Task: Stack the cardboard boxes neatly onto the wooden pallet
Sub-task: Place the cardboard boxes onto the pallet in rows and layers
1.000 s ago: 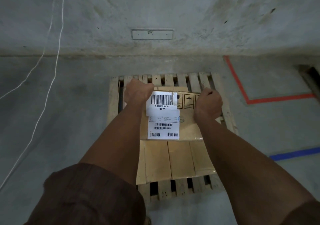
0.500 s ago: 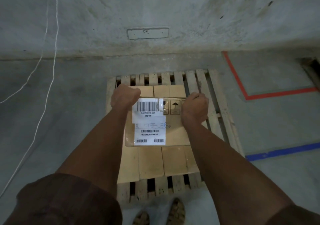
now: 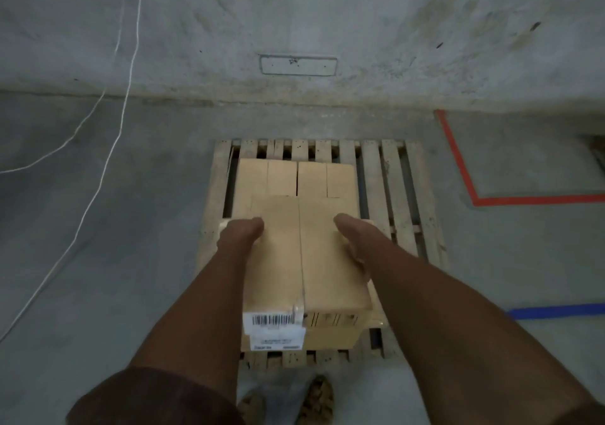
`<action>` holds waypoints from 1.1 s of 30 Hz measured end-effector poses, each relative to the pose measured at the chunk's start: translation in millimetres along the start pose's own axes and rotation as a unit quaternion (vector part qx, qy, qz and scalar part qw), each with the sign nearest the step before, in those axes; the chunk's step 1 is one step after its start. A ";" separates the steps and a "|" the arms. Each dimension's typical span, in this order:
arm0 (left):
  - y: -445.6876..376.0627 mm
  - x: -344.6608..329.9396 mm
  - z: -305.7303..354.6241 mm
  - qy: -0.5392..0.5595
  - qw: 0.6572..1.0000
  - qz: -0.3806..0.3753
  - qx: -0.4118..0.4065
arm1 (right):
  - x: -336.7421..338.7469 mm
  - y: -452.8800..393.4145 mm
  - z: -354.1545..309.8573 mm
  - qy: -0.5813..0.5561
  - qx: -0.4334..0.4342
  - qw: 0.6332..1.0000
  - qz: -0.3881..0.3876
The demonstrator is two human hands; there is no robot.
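Tipped over since half a second ago: cardboard box turned so the labelled face, then upward, now faces the person, taped top seam showing. Lowered too, near the front edge of the wooden pallet.

Going left to right. White cords trailing across the concrete floor at far left. Left hand pressed against the box's left side, thumb edge up; fingers hidden below and beside the carton, so cannot tell whether curled under or flat. Box between both hands, long axis running away from the person, sitting over a lower layer of boxes already on the pallet slats. Right hand at the right side, equally near, fingers wrapped round the lower edge, seemingly gripping. Bare slats to the right of the stack. Red floor tape and blue floor tape beyond.

Probably the setting-down step: needs squaring with the layer beneath before release. Grey concrete wall behind, dim light.
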State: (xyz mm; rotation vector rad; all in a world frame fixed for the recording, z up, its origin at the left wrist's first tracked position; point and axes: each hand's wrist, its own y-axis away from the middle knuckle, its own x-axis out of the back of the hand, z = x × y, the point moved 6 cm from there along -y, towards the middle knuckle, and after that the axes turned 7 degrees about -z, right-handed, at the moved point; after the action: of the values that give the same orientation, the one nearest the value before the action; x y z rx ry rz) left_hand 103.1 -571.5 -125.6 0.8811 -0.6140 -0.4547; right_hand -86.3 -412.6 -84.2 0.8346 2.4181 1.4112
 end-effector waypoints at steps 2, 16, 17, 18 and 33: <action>8.9 -5.8 -17.5 0.000 0.999 0.045 -0.006 | -11.6 -19.7 37.7 0.006 -0.049 0.999 0.018; 28.4 -8.1 30.7 -0.125 0.976 0.165 -0.068 | -34.8 -94.7 56.0 0.023 -0.083 0.995 0.057; 34.1 -15.2 35.7 -0.146 0.972 0.166 -0.073 | -35.0 -89.2 54.1 0.032 -0.081 0.993 0.080; 39.6 -22.4 41.7 -0.169 0.969 0.162 -0.082 | -33.4 -83.0 52.1 0.038 -0.080 0.990 0.109; 15.9 -59.6 64.2 -0.332 0.923 -0.187 -0.054 | 53.6 -149.9 86.6 -0.038 -0.030 0.986 0.156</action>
State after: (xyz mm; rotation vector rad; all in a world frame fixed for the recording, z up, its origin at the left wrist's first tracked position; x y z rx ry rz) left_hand 18.3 -563.5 -99.5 0.7294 -1.0307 -1.1509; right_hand -145.0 -375.5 -251.7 1.2725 2.2474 1.5164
